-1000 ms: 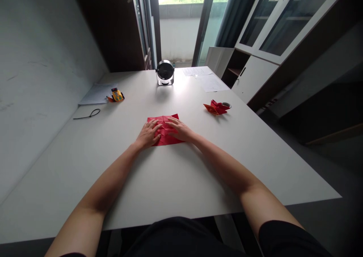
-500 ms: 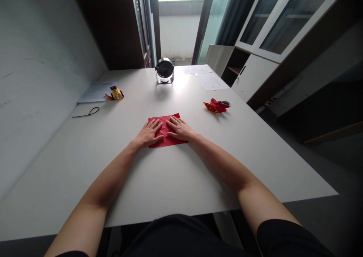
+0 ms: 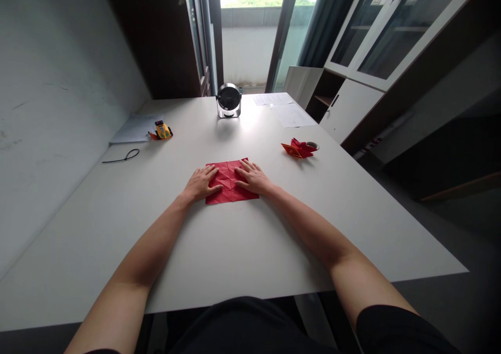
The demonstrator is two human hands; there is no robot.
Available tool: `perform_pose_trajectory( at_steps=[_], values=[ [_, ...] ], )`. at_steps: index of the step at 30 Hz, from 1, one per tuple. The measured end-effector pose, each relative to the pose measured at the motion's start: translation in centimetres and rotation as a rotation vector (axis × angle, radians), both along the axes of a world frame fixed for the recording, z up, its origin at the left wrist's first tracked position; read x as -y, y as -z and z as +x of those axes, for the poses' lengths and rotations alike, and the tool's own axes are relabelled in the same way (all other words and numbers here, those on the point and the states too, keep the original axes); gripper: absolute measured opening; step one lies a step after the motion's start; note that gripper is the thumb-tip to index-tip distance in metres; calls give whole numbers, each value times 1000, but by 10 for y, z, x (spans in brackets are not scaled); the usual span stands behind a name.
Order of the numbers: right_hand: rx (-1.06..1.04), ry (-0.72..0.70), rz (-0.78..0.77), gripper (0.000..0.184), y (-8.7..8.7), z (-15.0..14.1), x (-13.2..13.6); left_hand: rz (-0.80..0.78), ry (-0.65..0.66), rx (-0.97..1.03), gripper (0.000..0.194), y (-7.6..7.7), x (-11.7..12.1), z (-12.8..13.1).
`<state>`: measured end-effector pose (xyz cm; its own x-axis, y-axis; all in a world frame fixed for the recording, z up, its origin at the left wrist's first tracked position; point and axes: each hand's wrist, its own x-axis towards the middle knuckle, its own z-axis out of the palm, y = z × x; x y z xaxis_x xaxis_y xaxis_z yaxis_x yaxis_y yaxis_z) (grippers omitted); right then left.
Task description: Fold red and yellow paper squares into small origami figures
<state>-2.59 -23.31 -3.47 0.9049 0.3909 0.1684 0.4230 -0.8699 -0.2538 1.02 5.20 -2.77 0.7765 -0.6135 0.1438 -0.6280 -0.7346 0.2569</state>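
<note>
A creased square of red paper (image 3: 229, 183) lies flat on the white table (image 3: 242, 239) in front of me. My left hand (image 3: 200, 183) rests flat on its left side with the fingers stretched out. On its right side my right hand (image 3: 253, 177) presses down the same way, fingers spread. Neither hand grips anything. The middle strip of the paper shows between the two hands.
A folded red paper figure (image 3: 298, 148) sits to the right beside a tape roll (image 3: 312, 145). A small round fan (image 3: 228, 100) stands at the far middle. Papers (image 3: 135, 129), a yellow toy (image 3: 162, 130) and a black cord (image 3: 120, 157) lie at the left, near the wall.
Both hands have slid apart, from the paper's middle toward its left and right sides. The paper now lies flatter and more spread out.
</note>
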Motion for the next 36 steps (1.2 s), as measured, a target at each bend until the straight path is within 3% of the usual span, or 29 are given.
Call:
perform_pose_trajectory(
  at_steps=[6, 14, 26, 29, 34, 36],
  values=[
    [0, -11, 6, 64, -1, -2, 0, -58, -5, 44, 70, -2, -1, -2],
    [84, 207, 48, 59, 3, 2, 5, -114, -322, 118, 70, 5, -5, -2],
    [79, 159, 206, 62, 1, 5, 10, -215, -205, 87, 75, 1, -6, 0],
    [69, 153, 333, 62, 4, 6, 13, -246, -169, 99, 82, -1, -5, -3],
    [8, 145, 739, 60, 9, 13, 16, -263, -98, 116, 89, -5, -4, -6],
    [-1, 176, 806, 59, 10, 15, 16, -271, -77, 119, 88, -5, -4, -6]
  ],
)
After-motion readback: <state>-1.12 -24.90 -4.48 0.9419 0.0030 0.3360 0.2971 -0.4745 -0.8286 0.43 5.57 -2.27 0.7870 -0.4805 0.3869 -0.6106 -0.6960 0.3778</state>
